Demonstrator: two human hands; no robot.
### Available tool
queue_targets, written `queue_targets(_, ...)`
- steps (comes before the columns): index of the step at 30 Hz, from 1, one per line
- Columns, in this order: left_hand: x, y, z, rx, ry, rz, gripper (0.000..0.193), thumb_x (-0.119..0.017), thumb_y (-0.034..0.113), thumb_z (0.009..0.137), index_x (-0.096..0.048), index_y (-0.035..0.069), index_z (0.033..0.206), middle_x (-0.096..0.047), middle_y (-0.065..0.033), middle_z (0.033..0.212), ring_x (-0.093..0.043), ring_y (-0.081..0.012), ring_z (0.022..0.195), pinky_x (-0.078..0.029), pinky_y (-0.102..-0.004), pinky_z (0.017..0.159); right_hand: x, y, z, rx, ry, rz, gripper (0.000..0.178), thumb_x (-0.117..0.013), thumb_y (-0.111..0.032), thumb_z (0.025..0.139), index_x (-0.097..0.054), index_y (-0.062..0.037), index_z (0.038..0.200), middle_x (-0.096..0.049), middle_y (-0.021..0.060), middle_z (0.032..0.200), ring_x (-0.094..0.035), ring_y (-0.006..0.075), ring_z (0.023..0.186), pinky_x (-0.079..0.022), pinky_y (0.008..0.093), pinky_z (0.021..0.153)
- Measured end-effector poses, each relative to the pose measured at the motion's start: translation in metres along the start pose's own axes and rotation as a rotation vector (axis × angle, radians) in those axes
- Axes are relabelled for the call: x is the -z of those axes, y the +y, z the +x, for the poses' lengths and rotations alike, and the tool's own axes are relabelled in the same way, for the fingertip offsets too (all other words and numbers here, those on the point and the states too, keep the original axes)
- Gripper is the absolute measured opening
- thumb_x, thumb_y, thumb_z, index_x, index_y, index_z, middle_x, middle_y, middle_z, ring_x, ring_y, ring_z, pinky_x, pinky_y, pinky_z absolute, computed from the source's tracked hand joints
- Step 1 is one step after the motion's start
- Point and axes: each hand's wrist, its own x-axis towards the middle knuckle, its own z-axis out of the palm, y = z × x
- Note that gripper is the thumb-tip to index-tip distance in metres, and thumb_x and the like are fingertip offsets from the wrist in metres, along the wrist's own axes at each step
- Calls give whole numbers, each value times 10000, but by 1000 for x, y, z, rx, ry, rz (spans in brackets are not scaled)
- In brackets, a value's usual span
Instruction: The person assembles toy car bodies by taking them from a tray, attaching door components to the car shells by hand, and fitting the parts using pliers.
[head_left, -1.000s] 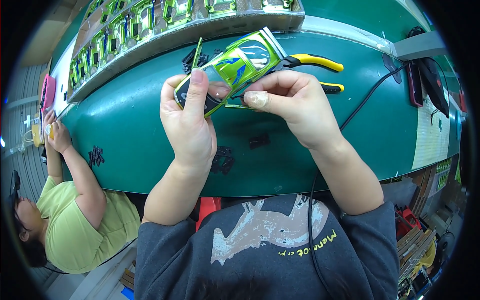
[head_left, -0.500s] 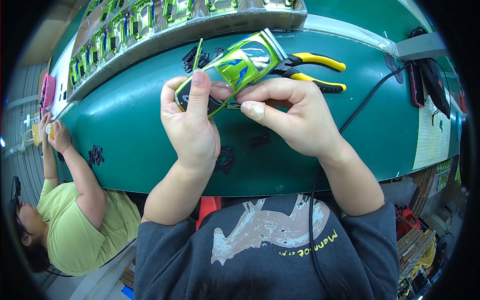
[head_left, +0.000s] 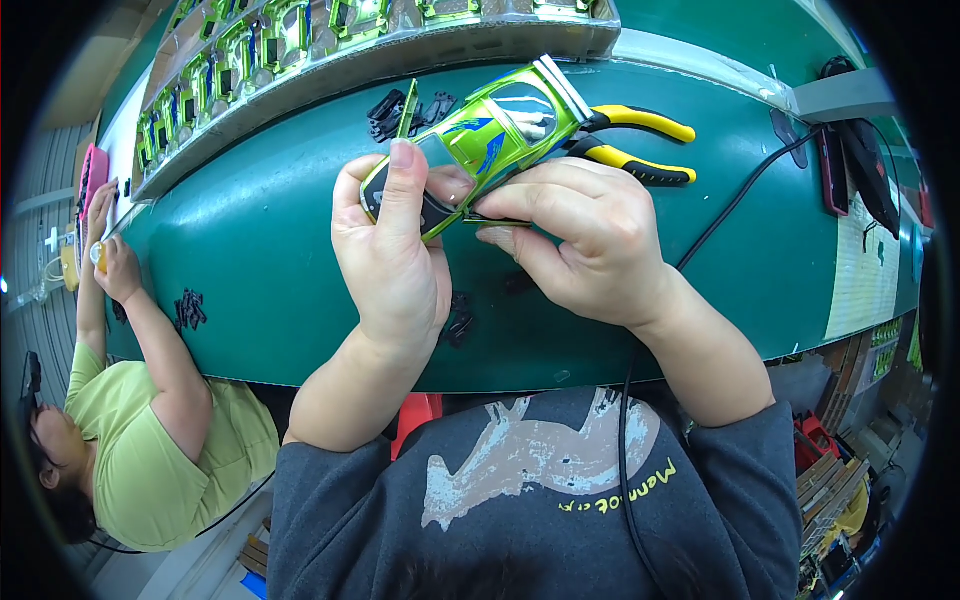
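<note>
A green toy car body with blue markings, clear windows and a black front end is held up over the table, tilted toward the upper right. My left hand is closed round its front end, thumb on top. Against the car's near side, my right hand pinches a thin green-edged door that stands out from the body. A matching door sticks out on the far side. My right fingertips are partly hidden; the thumb wears a bandage. Pliers with yellow-and-black handles lie just beyond my right hand.
A long cardboard tray of similar green car bodies lines the far side of the green table. Small black parts lie in several piles. A black cable crosses at right. A co-worker's hand works at far left.
The car and both my hands have shifted slightly right. My right fingers have closed in along the near door, hiding more of the bandaged thumb.
</note>
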Motion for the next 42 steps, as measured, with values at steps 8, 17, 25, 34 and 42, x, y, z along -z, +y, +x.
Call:
queue_targets(8,-1,2,0,-35,-29,-7,181,-591,172,996,-487,32,947,-663,-112,743,-674,-184,733,-549,-306,716,-5,-6,-2,-65,36,3,183,-753,-24,700,-689,-30,872,-684,107,815,-673,279,729,-541,356,658)
queue_targets(17,-1,1,-2,-40,-32,-4,176,-601,151,989,-483,27,948,-665,-116,739,-674,-185,724,-548,-306,714,0,-3,-1,10,-20,-39,191,-749,-17,685,-689,-22,866,-683,106,800,-677,271,734,-543,362,657)
queue_targets(25,-2,0,-1,-85,-49,50,177,-608,144,984,-480,28,949,-672,-125,746,-673,-175,713,-548,-295,701,-4,-7,-1,0,16,-99,174,-739,-20,686,-684,-24,851,-673,100,793,-668,260,715,-536,347,630)
queue_targets(34,-7,6,-4,-201,-45,377,273,-699,169,919,-550,10,1084,-613,-233,1164,-654,-270,999,-551,-359,822,8,3,2,106,32,-146,153,-708,-31,681,-685,-38,832,-661,75,776,-652,247,684,-526,344,595)
queue_targets(42,7,12,19,-886,-613,1233,568,-822,166,653,-672,176,1201,-468,-234,1403,-511,-443,1225,-438,-540,1026,27,1,6,127,24,-205,264,-696,-19,715,-623,-47,967,-635,67,733,-650,244,665,-520,335,583)
